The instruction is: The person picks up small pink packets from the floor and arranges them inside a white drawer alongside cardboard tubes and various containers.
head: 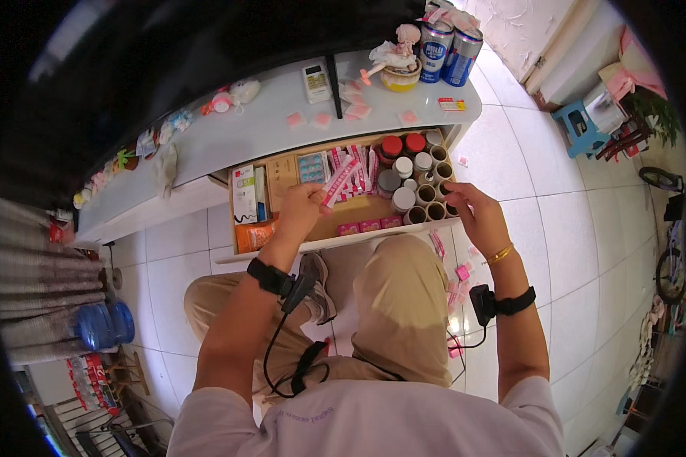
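My left hand (304, 204) grips a pink-and-white stick packet (340, 181), held slanted above the open wooden drawer (314, 227). Several similar stick packets (359, 171) lie beneath it in the drawer. At the drawer's right end my right hand (475, 214) hovers with bent fingers by the brown cardboard tubes (426, 194). Whether its fingertips touch a tube or pinch something is unclear. White-capped bottles (403, 200) and red-lidded jars (391, 146) stand left of the tubes. Small pink boxes (370, 225) line the drawer's front, and a blister pack of blue tablets (312, 169) lies behind my left hand.
On the cabinet top (246, 134) stand drink cans (434, 54), a figurine in a pot (401, 63), a remote control (316, 83) and small toys. Loose pink packets (457, 291) litter the tiled floor beside my knee (403, 285). A blue stool (580, 128) stands far right.
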{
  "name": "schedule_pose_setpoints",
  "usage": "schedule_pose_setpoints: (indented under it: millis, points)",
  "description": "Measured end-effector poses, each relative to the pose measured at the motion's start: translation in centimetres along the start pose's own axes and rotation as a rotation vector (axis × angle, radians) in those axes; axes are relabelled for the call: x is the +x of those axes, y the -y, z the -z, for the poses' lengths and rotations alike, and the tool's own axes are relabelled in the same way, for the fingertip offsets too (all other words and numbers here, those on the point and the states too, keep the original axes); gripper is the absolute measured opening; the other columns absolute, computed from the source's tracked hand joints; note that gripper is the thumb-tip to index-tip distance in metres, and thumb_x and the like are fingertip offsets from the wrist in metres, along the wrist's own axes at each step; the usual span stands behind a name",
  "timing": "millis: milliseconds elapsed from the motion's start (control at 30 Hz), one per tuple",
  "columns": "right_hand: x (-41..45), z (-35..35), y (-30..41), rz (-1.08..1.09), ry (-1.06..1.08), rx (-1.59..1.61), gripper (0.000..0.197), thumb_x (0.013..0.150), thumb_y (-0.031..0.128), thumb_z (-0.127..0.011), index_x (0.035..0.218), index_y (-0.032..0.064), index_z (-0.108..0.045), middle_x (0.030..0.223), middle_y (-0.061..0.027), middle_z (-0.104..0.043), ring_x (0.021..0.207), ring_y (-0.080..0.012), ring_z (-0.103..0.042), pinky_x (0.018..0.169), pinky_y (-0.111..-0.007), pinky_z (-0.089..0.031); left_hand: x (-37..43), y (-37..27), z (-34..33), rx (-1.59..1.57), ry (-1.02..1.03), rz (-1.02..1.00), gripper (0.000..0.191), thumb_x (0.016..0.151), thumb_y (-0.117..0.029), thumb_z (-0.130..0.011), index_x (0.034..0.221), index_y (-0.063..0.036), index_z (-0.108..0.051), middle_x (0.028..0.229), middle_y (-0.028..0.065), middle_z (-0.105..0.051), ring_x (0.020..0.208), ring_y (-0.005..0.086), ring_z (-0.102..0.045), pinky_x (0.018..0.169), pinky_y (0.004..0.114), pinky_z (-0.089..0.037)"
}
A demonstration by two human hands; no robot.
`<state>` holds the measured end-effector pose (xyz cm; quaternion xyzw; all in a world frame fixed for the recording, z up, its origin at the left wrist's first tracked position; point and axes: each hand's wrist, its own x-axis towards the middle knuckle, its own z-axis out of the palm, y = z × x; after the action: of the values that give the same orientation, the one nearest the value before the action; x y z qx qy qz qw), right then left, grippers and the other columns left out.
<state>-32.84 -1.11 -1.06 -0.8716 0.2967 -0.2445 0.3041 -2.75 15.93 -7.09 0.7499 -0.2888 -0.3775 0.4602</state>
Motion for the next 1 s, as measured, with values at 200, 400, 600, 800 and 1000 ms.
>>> schedule_pose_setpoints:
  millis: [200, 400, 600, 800, 1000]
  points:
    - [-4.0, 0.6, -2.7, -0.037, -0.097, -0.026, 0.019, 0.092, 0.006, -0.063, 0.110, 0.0055, -0.066, 0.096, -0.0136, -0.072, 0.084, -0.0268, -0.071, 0.072, -0.036, -0.055, 3.4, -0.7, -1.6, -0.170, -0.052, 0.163, 0.029, 0.100, -0.008, -0.051, 0.124, 0.0074, -0.058, 0.102, 0.0141, -0.067, 0.079, 0.0204, -0.071, 0.065, 0.027, -0.057]
    - [-8.6, 0.8, -5.5, -0.185, -0.091, -0.005, 0.021, 0.091, 0.001, -0.061, 0.111, 0.0056, -0.066, 0.097, -0.0118, -0.073, 0.086, -0.0251, -0.073, 0.076, -0.033, -0.055, 6.6, 0.4, -2.8, -0.279, -0.103, 0.303, 0.035, 0.099, -0.005, -0.050, 0.131, 0.0072, -0.047, 0.109, 0.0179, -0.063, 0.091, 0.0260, -0.071, 0.071, 0.032, -0.058]
    - [-10.9, 0.5, -6.3, -0.298, -0.099, 0.043, 0.020, 0.093, 0.001, -0.060, 0.111, 0.0055, -0.065, 0.093, -0.0125, -0.074, 0.087, -0.0233, -0.073, 0.076, -0.033, -0.055, 7.4, 0.3, -4.3, -0.291, -0.034, 0.294, 0.029, 0.097, -0.005, -0.055, 0.124, 0.0039, -0.048, 0.107, 0.0205, -0.066, 0.092, 0.0279, -0.071, 0.072, 0.037, -0.058]
    - [-12.4, 0.1, -7.4, -0.305, -0.108, 0.037, 0.019, 0.093, 0.004, -0.061, 0.111, 0.0053, -0.066, 0.093, -0.0132, -0.073, 0.086, -0.0248, -0.072, 0.076, -0.033, -0.055, 7.7, 0.4, -4.4, -0.221, 0.019, 0.341, 0.029, 0.096, -0.006, -0.058, 0.122, 0.0035, -0.049, 0.103, 0.0224, -0.068, 0.092, 0.0292, -0.072, 0.075, 0.037, -0.059]
    - [-14.3, -0.8, -8.7, -0.345, -0.122, 0.029, 0.015, 0.092, 0.006, -0.063, 0.107, 0.0045, -0.067, 0.094, -0.0142, -0.072, 0.083, -0.0268, -0.072, 0.074, -0.034, -0.055, 7.3, 0.9, -3.8, -0.100, 0.093, 0.352, 0.027, 0.095, -0.003, -0.058, 0.121, 0.0051, -0.054, 0.106, 0.0210, -0.068, 0.091, 0.0287, -0.072, 0.078, 0.036, -0.060]
